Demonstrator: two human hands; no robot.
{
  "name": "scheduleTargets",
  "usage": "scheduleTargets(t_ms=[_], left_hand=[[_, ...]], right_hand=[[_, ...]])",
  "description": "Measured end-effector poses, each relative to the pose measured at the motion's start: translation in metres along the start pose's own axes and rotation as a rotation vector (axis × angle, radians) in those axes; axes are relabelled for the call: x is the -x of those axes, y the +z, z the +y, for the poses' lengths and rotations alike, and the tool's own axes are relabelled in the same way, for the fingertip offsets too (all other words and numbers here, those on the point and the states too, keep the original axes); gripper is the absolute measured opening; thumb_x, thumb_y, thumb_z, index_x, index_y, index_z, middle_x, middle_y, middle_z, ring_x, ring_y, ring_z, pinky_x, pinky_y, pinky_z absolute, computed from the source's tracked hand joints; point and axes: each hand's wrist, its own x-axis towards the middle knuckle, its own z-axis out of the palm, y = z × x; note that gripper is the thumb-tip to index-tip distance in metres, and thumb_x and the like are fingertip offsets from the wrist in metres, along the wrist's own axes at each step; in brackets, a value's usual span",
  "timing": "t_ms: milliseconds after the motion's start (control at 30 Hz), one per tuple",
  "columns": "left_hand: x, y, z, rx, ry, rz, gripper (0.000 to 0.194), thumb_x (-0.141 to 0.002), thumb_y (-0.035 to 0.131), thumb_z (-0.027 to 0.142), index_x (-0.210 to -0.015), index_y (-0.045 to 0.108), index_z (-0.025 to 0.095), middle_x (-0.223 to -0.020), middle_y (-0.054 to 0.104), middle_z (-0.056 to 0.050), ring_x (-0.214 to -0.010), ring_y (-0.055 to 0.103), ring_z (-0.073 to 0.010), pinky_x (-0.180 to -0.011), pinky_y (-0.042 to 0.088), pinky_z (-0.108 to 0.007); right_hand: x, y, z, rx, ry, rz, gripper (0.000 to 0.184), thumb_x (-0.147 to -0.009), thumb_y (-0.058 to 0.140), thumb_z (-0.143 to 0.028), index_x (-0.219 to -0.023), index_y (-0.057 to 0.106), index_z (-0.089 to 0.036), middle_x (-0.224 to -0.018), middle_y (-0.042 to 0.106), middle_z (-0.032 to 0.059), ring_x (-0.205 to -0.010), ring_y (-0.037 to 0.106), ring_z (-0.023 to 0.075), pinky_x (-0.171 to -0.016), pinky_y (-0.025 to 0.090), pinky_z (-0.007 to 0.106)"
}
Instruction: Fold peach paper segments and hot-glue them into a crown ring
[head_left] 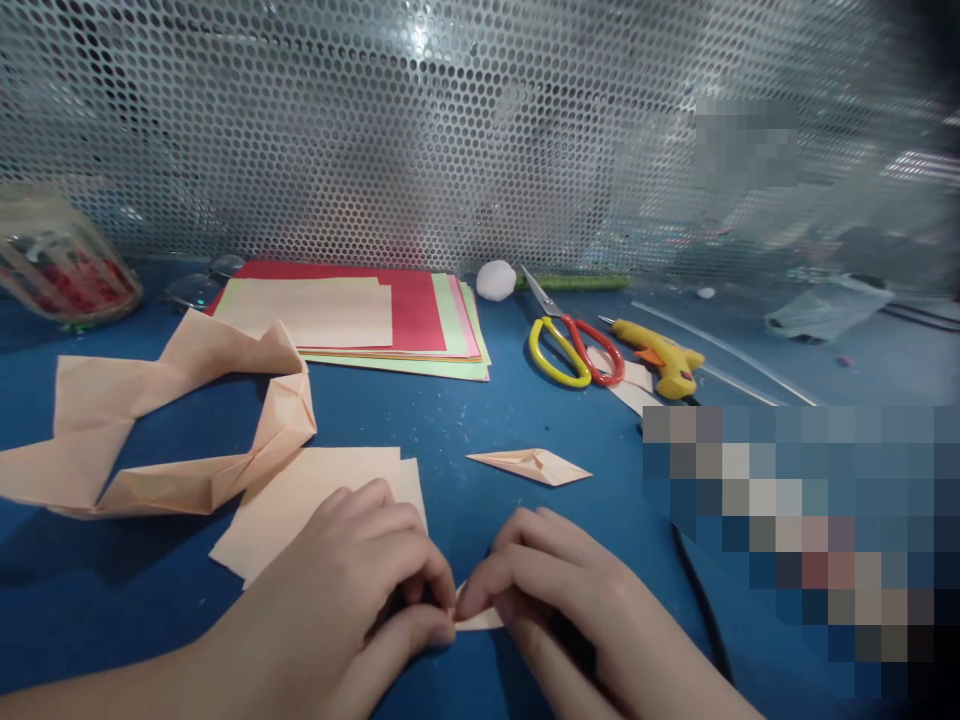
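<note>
Close to the table's near edge, my left hand (360, 580) pinches a small piece of folded peach paper (478, 618) between thumb and forefinger. My right hand (566, 590) has its bent fingers on the same piece from the other side, and the two hands cover most of it. Just beyond them lies a folded peach paper diamond (536, 464). Several flat peach sheets (322, 500) are partly under my left hand. To the left stands a ring of joined folded peach paper (292, 405).
Coloured paper (412, 310) is stacked at the back, beside a white ball (496, 281). Scissors (574, 350) with yellow and red handles lie near a yellow glue gun (660, 355). A glass jar (67, 265) stands far left; a perforated metal panel (420, 130) closes off the back.
</note>
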Motion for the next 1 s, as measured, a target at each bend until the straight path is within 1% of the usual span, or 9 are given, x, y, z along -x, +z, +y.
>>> scheduleTargets(t_ms=[100, 167, 267, 367, 467, 633, 867, 933, 1000], left_hand=[[0.0000, 0.0011, 0.0003, 0.035, -0.027, 0.023, 0.015, -0.085, 0.063, 0.013, -0.080, 0.059, 0.028, -0.077, 0.060, 0.011, -0.077, 0.053, -0.0113, -0.071, 0.038, -0.024], [0.0002, 0.0016, 0.0011, 0.021, -0.008, 0.054, 0.015, -0.084, 0.064, 0.014, -0.079, 0.060, 0.027, -0.075, 0.061, 0.011, -0.077, 0.053, -0.0119, -0.072, 0.039, -0.024], [0.0006, 0.0013, 0.0013, -0.095, 0.044, 0.100, 0.008, -0.088, 0.061, 0.024, -0.081, 0.064, 0.026, -0.074, 0.063, 0.006, -0.079, 0.052, -0.0153, -0.073, 0.041, -0.026], [0.0002, 0.0007, -0.0001, -0.209, 0.074, 0.123, 0.014, -0.089, 0.059, 0.036, -0.084, 0.067, 0.026, -0.072, 0.062, 0.002, -0.081, 0.052, -0.0183, -0.075, 0.042, -0.029], [-0.0014, 0.0007, -0.0013, -0.248, 0.067, 0.124, 0.018, -0.089, 0.059, 0.041, -0.085, 0.069, 0.027, -0.071, 0.061, 0.001, -0.083, 0.051, -0.0192, -0.077, 0.042, -0.030], [-0.0040, -0.0002, -0.0015, -0.226, 0.041, 0.097, 0.021, -0.089, 0.058, 0.044, -0.087, 0.070, 0.028, -0.072, 0.060, 0.000, -0.083, 0.050, -0.0196, -0.079, 0.042, -0.031], [-0.0012, -0.0026, 0.0011, -0.174, -0.004, 0.052, 0.017, -0.089, 0.058, 0.040, -0.090, 0.070, 0.029, -0.073, 0.061, 0.000, -0.083, 0.050, -0.0190, -0.078, 0.040, -0.030], [0.0009, -0.0014, 0.0014, -0.147, -0.004, 0.028, 0.013, -0.089, 0.058, 0.033, -0.089, 0.070, 0.029, -0.074, 0.062, 0.002, -0.081, 0.050, -0.0176, -0.075, 0.039, -0.029], [0.0029, 0.0000, 0.0010, -0.098, 0.025, 0.026, 0.016, -0.089, 0.056, 0.022, -0.087, 0.069, 0.031, -0.075, 0.063, 0.005, -0.078, 0.050, -0.0155, -0.071, 0.036, -0.027]], right_hand=[[0.0014, 0.0008, 0.0016, 0.026, -0.026, 0.008, 0.035, -0.082, 0.043, 0.000, -0.093, 0.064, -0.025, -0.090, 0.063, 0.0003, -0.085, 0.059, 0.0159, -0.080, 0.048, 0.031], [0.0021, 0.0016, 0.0022, 0.048, -0.035, 0.001, 0.035, -0.080, 0.044, 0.001, -0.092, 0.064, -0.025, -0.090, 0.064, -0.0003, -0.085, 0.058, 0.0160, -0.080, 0.048, 0.031], [0.0019, 0.0026, 0.0024, 0.082, -0.044, 0.000, 0.035, -0.079, 0.045, 0.002, -0.091, 0.064, -0.024, -0.089, 0.064, 0.0000, -0.084, 0.058, 0.0161, -0.078, 0.049, 0.029], [0.0005, 0.0029, 0.0017, 0.102, -0.062, 0.015, 0.034, -0.081, 0.043, 0.002, -0.090, 0.064, -0.023, -0.087, 0.064, 0.0005, -0.083, 0.058, 0.0155, -0.075, 0.049, 0.027], [0.0001, 0.0025, 0.0009, 0.103, -0.070, 0.022, 0.034, -0.084, 0.041, 0.001, -0.092, 0.064, -0.024, -0.089, 0.063, 0.0006, -0.086, 0.058, 0.0148, -0.075, 0.049, 0.025], [0.0002, 0.0021, 0.0004, 0.116, -0.052, 0.016, 0.033, -0.086, 0.041, 0.001, -0.090, 0.061, -0.024, -0.088, 0.062, -0.0005, -0.085, 0.058, 0.0140, -0.075, 0.049, 0.025], [-0.0022, 0.0021, -0.0017, 0.123, -0.036, 0.025, 0.030, -0.085, 0.042, 0.003, -0.086, 0.056, -0.024, -0.085, 0.061, -0.0020, -0.082, 0.058, 0.0132, -0.073, 0.049, 0.024], [-0.0026, 0.0014, -0.0018, 0.118, -0.038, 0.027, 0.030, -0.086, 0.041, 0.003, -0.086, 0.055, -0.024, -0.086, 0.062, -0.0022, -0.082, 0.058, 0.0130, -0.073, 0.049, 0.023], [-0.0024, 0.0009, -0.0015, 0.112, -0.031, 0.016, 0.030, -0.087, 0.041, 0.002, -0.086, 0.056, -0.024, -0.087, 0.062, -0.0018, -0.083, 0.059, 0.0131, -0.075, 0.050, 0.024]])
